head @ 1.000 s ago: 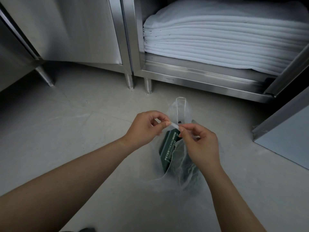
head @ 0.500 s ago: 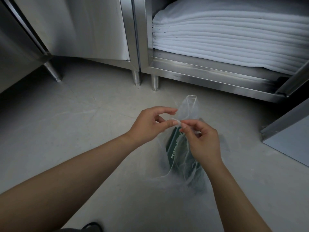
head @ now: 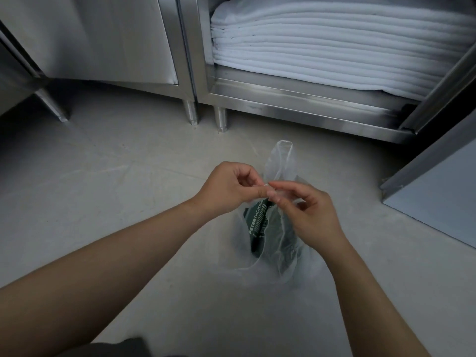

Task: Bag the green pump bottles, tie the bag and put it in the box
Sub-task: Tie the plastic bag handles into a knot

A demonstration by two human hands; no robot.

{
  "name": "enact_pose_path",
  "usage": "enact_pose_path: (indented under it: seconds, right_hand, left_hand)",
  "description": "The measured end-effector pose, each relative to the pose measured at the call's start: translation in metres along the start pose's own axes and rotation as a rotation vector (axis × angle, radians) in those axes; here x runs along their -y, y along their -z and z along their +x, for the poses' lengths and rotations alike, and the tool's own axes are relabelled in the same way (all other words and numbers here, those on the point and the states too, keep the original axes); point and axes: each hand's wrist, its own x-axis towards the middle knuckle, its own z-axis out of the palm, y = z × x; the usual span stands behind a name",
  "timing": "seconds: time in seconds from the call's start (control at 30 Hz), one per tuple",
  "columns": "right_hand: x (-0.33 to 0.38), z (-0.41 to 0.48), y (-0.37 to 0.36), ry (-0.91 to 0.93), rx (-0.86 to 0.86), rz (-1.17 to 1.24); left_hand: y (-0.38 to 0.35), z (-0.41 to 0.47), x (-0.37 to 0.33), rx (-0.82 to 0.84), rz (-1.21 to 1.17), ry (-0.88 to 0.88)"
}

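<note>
A thin clear plastic bag (head: 283,256) stands on the grey floor in front of me. Inside it dark green pump bottles (head: 258,222) show through the film, one with white lettering down its side. My left hand (head: 229,188) and my right hand (head: 306,210) meet just above the bag's mouth. Both pinch the near handle strip of the bag between thumb and fingers, fingertips touching. The far handle loop (head: 282,157) sticks up free behind my hands. The pump tops are hidden by my hands. No box is in view.
A steel cabinet (head: 296,99) on short legs stands behind the bag, its shelf stacked with folded white towels (head: 334,47). Its open door (head: 438,191) juts out at the right. A closed steel door (head: 103,39) is at the left.
My hands have drawn closer together over the bag's mouth, the pinched handle strip between them now shorter. The bag stays in place on the floor.
</note>
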Motion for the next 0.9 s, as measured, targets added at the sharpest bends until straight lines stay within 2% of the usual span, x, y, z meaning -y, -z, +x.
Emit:
enact_pose_path:
  seconds: [0.4, 0.57, 0.77, 0.9]
  right_hand:
    - [-0.0048, -0.0043, 0.0037, 0.019, -0.016, 0.011]
    - [-0.0051, -0.0023, 0.0031, -0.023, -0.120, 0.058]
    - [-0.0008, -0.0030, 0.0020, -0.019, -0.091, 0.055]
    - [-0.0008, 0.0004, 0.0020, -0.063, -0.149, 0.098]
  left_hand:
    - [-0.0085, -0.0016, -0.0023, 0.080, -0.027, 0.022]
    - [-0.0066, 0.0006, -0.0004, 0.068, -0.077, 0.022]
    - [-0.0070, 0.0003, -0.0021, 0.032, 0.001, -0.019]
    - [-0.0060, 0.0003, -0.0033, 0.018, 0.021, -0.031]
